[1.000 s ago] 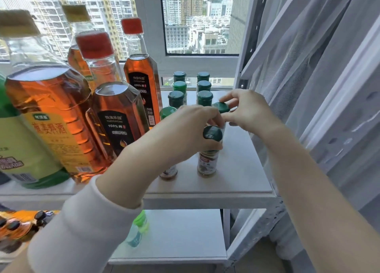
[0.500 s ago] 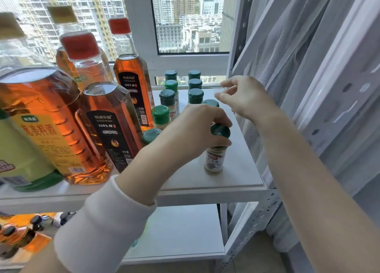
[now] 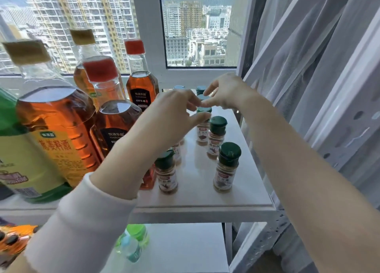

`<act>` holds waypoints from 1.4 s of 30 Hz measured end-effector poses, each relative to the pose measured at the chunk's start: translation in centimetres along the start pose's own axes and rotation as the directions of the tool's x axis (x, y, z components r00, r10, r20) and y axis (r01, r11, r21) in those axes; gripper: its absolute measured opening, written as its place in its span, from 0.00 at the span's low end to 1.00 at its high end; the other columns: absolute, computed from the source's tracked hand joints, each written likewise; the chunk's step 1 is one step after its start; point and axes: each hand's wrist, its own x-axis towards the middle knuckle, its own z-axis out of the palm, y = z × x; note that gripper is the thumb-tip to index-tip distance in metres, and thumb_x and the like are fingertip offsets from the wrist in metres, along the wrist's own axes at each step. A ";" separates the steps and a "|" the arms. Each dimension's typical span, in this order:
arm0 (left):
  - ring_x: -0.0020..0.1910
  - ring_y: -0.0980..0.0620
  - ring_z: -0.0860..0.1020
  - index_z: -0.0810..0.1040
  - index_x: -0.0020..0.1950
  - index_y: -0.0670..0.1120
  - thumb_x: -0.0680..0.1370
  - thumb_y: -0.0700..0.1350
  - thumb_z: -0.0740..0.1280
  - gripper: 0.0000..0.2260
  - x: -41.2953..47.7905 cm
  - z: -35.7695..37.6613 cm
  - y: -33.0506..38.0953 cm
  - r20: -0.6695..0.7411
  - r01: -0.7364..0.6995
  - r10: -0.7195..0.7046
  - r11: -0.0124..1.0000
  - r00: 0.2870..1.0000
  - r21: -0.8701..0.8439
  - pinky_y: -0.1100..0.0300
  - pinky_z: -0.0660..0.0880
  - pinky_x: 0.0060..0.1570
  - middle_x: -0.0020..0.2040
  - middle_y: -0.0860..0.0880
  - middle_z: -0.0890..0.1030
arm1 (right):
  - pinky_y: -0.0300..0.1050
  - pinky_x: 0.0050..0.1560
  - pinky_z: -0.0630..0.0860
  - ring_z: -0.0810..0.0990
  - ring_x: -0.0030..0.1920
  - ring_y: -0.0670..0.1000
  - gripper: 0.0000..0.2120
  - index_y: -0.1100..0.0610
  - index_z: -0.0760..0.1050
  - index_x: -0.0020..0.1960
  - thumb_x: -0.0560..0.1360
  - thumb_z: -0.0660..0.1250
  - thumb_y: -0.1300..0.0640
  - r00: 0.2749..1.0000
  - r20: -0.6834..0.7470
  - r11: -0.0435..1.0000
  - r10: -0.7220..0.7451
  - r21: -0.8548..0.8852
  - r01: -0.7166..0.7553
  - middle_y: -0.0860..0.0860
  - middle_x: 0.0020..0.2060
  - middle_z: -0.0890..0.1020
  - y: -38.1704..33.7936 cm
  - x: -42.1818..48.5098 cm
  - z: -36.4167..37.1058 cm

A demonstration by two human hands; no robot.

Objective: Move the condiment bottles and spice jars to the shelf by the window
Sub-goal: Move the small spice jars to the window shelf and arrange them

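Several small green-capped spice jars stand in two rows on the white top shelf (image 3: 205, 196) by the window. The front right jar (image 3: 226, 168) and the front left jar (image 3: 166, 174) stand free. My left hand (image 3: 174, 114) reaches over the left row, its thumb and fingertips pinching the cap of a jar (image 3: 202, 135) in the right row. Just behind it, my right hand (image 3: 228, 91) hovers over the rear jars (image 3: 200, 89) with its fingers stretched left and holding nothing. Tall amber bottles (image 3: 115, 128) stand to the left.
A large amber bottle (image 3: 57, 128) and a green-labelled bottle (image 3: 20, 170) crowd the shelf's left side. A small green-capped bottle (image 3: 131, 244) lies on the lower shelf. A sheer curtain (image 3: 308, 67) and a perforated metal upright (image 3: 349, 118) border the right.
My left hand has let go of the front right jar, which now stands alone, and moved back to a jar further in. My right hand stayed over the rear jars.
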 end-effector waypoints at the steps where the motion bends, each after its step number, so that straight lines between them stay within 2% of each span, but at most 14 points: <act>1: 0.51 0.56 0.77 0.75 0.60 0.48 0.74 0.54 0.67 0.17 0.2 0.1 -0.1 0.010 0.012 -0.012 1.000 1.000 0.019 0.60 0.74 0.54 0.56 0.52 0.80 | 0.39 0.45 0.72 0.76 0.45 0.50 0.21 0.58 0.77 0.59 0.69 0.74 0.51 0.999 0.033 1.000 0.001 -0.026 -0.001 0.54 0.55 0.81 -0.2 0.5 0.3; 4: 0.51 0.52 0.78 0.75 0.60 0.47 0.75 0.53 0.66 0.16 0.8 0.3 -0.3 0.025 0.031 -0.033 0.995 0.999 0.090 0.52 0.76 0.54 0.56 0.50 0.79 | 0.41 0.47 0.77 0.79 0.48 0.52 0.22 0.58 0.77 0.59 0.68 0.75 0.53 0.996 0.092 0.999 0.001 -0.048 0.004 0.55 0.54 0.81 -0.5 1.7 1.2; 7: 0.52 0.49 0.78 0.74 0.60 0.47 0.76 0.53 0.66 0.16 1.3 0.4 -0.7 0.017 0.048 -0.052 0.987 0.999 0.153 0.50 0.76 0.54 0.56 0.47 0.79 | 0.44 0.48 0.79 0.81 0.48 0.54 0.20 0.60 0.78 0.57 0.67 0.76 0.57 0.993 0.119 0.999 0.003 -0.041 0.002 0.57 0.53 0.81 -0.3 2.2 1.7; 10: 0.53 0.50 0.77 0.74 0.60 0.47 0.75 0.52 0.66 0.16 1.5 0.6 -1.1 0.034 0.069 -0.075 0.984 0.997 0.166 0.50 0.75 0.54 0.57 0.48 0.78 | 0.45 0.49 0.80 0.81 0.45 0.53 0.18 0.60 0.80 0.54 0.66 0.76 0.57 0.997 0.079 0.998 0.009 -0.058 -0.004 0.56 0.50 0.82 0.0 2.4 2.0; 13: 0.54 0.50 0.76 0.74 0.60 0.47 0.75 0.51 0.66 0.15 1.6 0.7 -1.4 0.038 0.072 -0.078 0.985 0.996 0.155 0.52 0.74 0.55 0.57 0.49 0.78 | 0.45 0.49 0.80 0.82 0.45 0.53 0.16 0.60 0.81 0.53 0.66 0.76 0.57 0.998 0.037 0.997 0.044 -0.059 -0.042 0.57 0.49 0.83 0.6 2.6 1.8; 18: 0.54 0.50 0.76 0.74 0.60 0.46 0.76 0.51 0.66 0.16 1.7 0.3 -1.5 0.042 0.059 -0.066 0.988 0.997 0.143 0.57 0.73 0.52 0.56 0.48 0.79 | 0.48 0.55 0.78 0.82 0.50 0.55 0.19 0.63 0.80 0.54 0.67 0.75 0.55 0.994 -0.018 0.989 0.109 -0.095 -0.110 0.58 0.51 0.83 1.3 3.0 1.4; 23: 0.54 0.50 0.77 0.73 0.61 0.45 0.76 0.50 0.66 0.16 1.7 0.1 -1.4 0.051 0.043 -0.051 0.988 0.997 0.151 0.61 0.70 0.50 0.57 0.48 0.79 | 0.47 0.56 0.78 0.81 0.51 0.55 0.19 0.62 0.80 0.55 0.67 0.75 0.55 0.992 -0.042 0.990 0.118 -0.072 -0.120 0.57 0.52 0.82 1.4 3.1 1.6; 27: 0.50 0.53 0.75 0.74 0.60 0.45 0.76 0.49 0.67 0.15 1.6 -0.1 -1.0 0.048 0.026 -0.033 0.991 0.998 0.131 0.63 0.68 0.48 0.55 0.49 0.79 | 0.38 0.48 0.74 0.77 0.45 0.49 0.20 0.60 0.79 0.57 0.68 0.75 0.54 0.991 -0.120 0.997 0.056 -0.050 -0.063 0.55 0.54 0.82 1.6 2.0 0.9; 29: 0.50 0.53 0.76 0.74 0.60 0.45 0.76 0.48 0.67 0.15 1.5 -0.3 -0.9 0.044 0.020 -0.025 0.992 0.999 0.124 0.64 0.68 0.49 0.54 0.49 0.79 | 0.38 0.46 0.71 0.76 0.44 0.48 0.19 0.60 0.80 0.55 0.67 0.75 0.53 0.987 -0.158 0.998 0.028 -0.046 -0.035 0.54 0.51 0.82 1.8 1.0 0.3; 32: 0.52 0.52 0.76 0.74 0.60 0.45 0.76 0.48 0.66 0.14 1.3 -0.5 -0.7 0.032 0.012 -0.016 0.993 0.999 0.121 0.63 0.68 0.50 0.55 0.49 0.80 | 0.41 0.47 0.76 0.81 0.46 0.52 0.18 0.59 0.80 0.52 0.66 0.76 0.51 0.998 -0.059 0.997 0.013 -0.076 -0.017 0.54 0.49 0.83 1.7 -0.7 -0.1; 34: 0.53 0.52 0.76 0.75 0.59 0.45 0.76 0.48 0.66 0.14 1.3 -0.5 -0.6 0.021 0.008 -0.011 0.991 1.000 0.132 0.63 0.67 0.50 0.55 0.49 0.79 | 0.42 0.45 0.79 0.83 0.45 0.53 0.18 0.57 0.79 0.51 0.65 0.76 0.50 0.999 0.030 0.995 0.017 -0.095 -0.014 0.54 0.46 0.83 1.6 -1.5 0.0; 36: 0.54 0.51 0.76 0.75 0.59 0.45 0.76 0.48 0.66 0.14 1.4 -0.5 -0.5 0.012 0.010 -0.012 0.991 1.000 0.135 0.62 0.68 0.50 0.56 0.49 0.79 | 0.42 0.42 0.80 0.83 0.44 0.53 0.19 0.56 0.79 0.52 0.65 0.77 0.51 0.996 0.084 0.995 0.013 -0.095 -0.005 0.52 0.45 0.81 1.5 -1.9 0.2; 38: 0.55 0.50 0.75 0.75 0.60 0.45 0.76 0.48 0.67 0.14 1.4 -0.5 -0.5 0.010 0.007 -0.008 0.991 1.000 0.135 0.61 0.69 0.51 0.57 0.49 0.79 | 0.44 0.44 0.81 0.82 0.46 0.53 0.21 0.57 0.79 0.55 0.65 0.76 0.51 0.991 0.131 0.996 0.005 -0.093 0.008 0.52 0.46 0.80 1.6 -2.0 0.4; 42: 0.55 0.51 0.75 0.74 0.61 0.45 0.76 0.49 0.67 0.16 1.3 -0.3 -0.6 0.029 -0.011 0.007 0.989 1.000 0.147 0.62 0.67 0.51 0.56 0.49 0.79 | 0.46 0.47 0.81 0.83 0.45 0.53 0.17 0.56 0.80 0.53 0.66 0.76 0.54 0.991 0.136 0.996 0.002 -0.092 0.011 0.54 0.48 0.81 1.9 -2.2 0.9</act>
